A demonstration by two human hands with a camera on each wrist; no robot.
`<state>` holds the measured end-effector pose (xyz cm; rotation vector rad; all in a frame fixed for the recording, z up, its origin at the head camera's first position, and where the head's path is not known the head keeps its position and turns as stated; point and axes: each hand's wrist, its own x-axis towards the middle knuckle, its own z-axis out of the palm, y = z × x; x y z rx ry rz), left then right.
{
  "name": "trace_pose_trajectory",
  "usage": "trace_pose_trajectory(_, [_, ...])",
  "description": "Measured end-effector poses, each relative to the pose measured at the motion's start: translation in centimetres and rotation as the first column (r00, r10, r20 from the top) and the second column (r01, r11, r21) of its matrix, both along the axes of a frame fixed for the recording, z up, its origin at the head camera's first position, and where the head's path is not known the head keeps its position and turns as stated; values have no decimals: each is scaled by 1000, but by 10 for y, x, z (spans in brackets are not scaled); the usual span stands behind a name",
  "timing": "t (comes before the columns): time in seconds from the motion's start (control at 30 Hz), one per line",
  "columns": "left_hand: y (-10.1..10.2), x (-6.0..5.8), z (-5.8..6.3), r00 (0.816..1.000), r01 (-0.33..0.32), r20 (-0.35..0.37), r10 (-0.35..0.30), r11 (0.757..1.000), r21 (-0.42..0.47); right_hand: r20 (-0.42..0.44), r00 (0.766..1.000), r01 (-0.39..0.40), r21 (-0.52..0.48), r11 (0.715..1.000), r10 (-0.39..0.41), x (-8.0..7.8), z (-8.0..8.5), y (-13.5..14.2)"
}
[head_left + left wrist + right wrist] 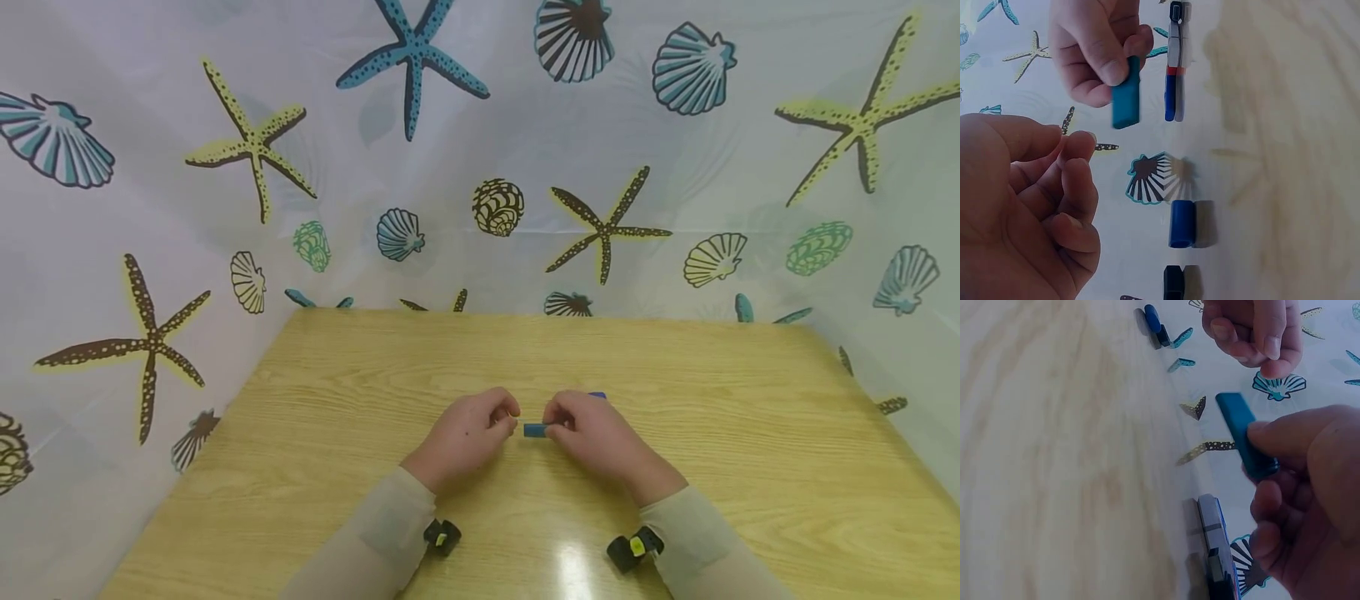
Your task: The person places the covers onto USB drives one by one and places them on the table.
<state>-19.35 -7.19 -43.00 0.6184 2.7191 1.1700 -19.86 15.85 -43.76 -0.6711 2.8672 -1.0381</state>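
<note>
Between its thumb and fingers my right hand (594,429) pinches a small teal-blue rectangular bar (534,430), held just above the wooden table. One end of the bar (1125,109) sticks out toward my left hand (471,432). The left hand stands beside it, a small gap apart. Its fingers are loosely bent and the thumb and forefinger tips come close together, with nothing visible between them. What kind of thing the bar is, I cannot tell.
A slim blue, white and red object (1173,87) lies behind the right hand, partly hidden in the head view. In the left wrist view, a blue cylinder (1181,224) and a small dark piece (1174,282) lie on the table. A shell-and-starfish curtain (450,167) surrounds the table (360,358).
</note>
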Motion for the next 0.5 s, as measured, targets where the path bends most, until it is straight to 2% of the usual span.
trace_pose_trajectory(0.2, [-1,1,2,1000,1,21,-1,1000,-1,39,998,40,79,996,-44,-2,-1,2])
trace_pose_trajectory(0.5, [-3,1,3,1000,-4,-7,4,1000,-26,26,998,57,103,993,-60,-2,-4,4])
